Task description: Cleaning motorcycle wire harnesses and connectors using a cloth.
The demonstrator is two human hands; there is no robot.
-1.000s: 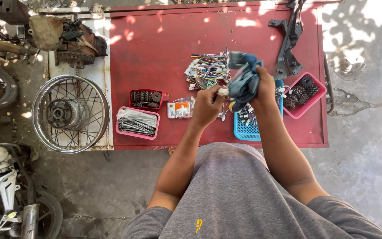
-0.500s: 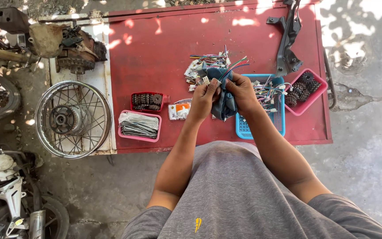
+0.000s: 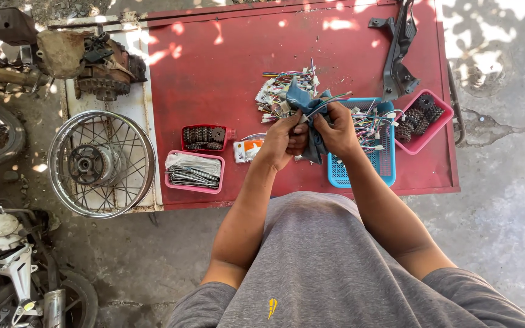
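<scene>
My left hand and my right hand are close together over the red table, both gripping a blue cloth wrapped around a strand of coloured wires. The strand runs from a bundle of wire harnesses with white plugs lying just beyond my hands. More wires spill over a blue basket under my right forearm. Part of the cloth hangs down between my wrists.
A pink tray of spokes, a red tray of small sprockets, a small packet and a pink tray of gears sit on the table. A black bracket lies at the back right. A spoked wheel, an engine and motorcycle parts stand on the left.
My hands with the cloth have moved slightly left and closer together. The cloth is now bunched around a wire strand instead of hanging open from my right hand.
</scene>
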